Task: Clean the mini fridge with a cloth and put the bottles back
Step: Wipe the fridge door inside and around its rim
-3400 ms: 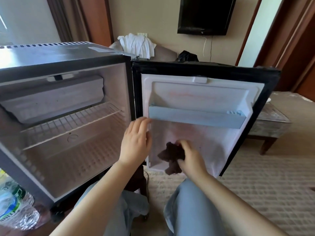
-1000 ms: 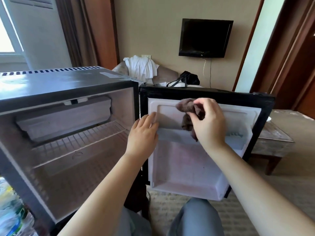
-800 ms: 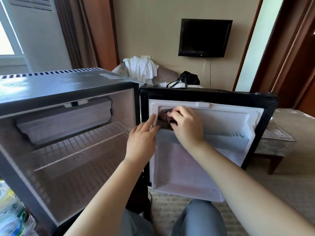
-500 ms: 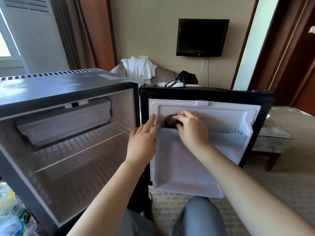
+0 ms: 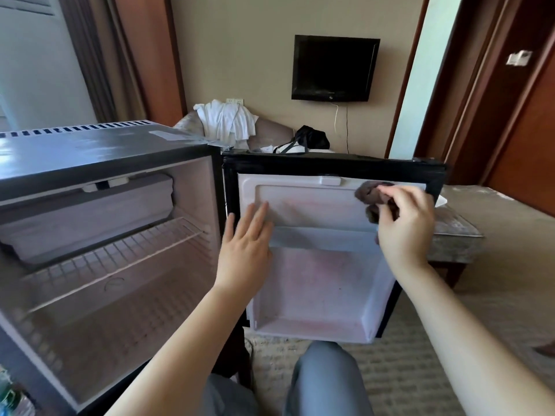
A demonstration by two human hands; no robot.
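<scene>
The mini fridge (image 5: 99,151) stands open in front of me, its wire shelf (image 5: 114,256) bare. Its door (image 5: 327,265) is swung out to the right, white liner facing me. My left hand (image 5: 244,250) lies flat with straight fingers on the liner's left edge, beside the door shelf rail (image 5: 324,238). My right hand (image 5: 405,226) holds a crumpled brown cloth (image 5: 368,195) against the upper right of the liner, just under the top rim. A sliver of plastic bottles (image 5: 9,400) shows at the bottom left corner, outside the fridge.
My knees (image 5: 324,379) are below the door, on patterned carpet. Behind the fridge are an armchair with white clothes (image 5: 228,121) and a black bag (image 5: 312,139). A low bench (image 5: 459,232) stands right of the door. A TV (image 5: 333,69) hangs on the wall.
My right hand has swept the cloth from the upper left of the door liner across to its upper right. My left hand stays on the door's left edge, fingers now straighter.
</scene>
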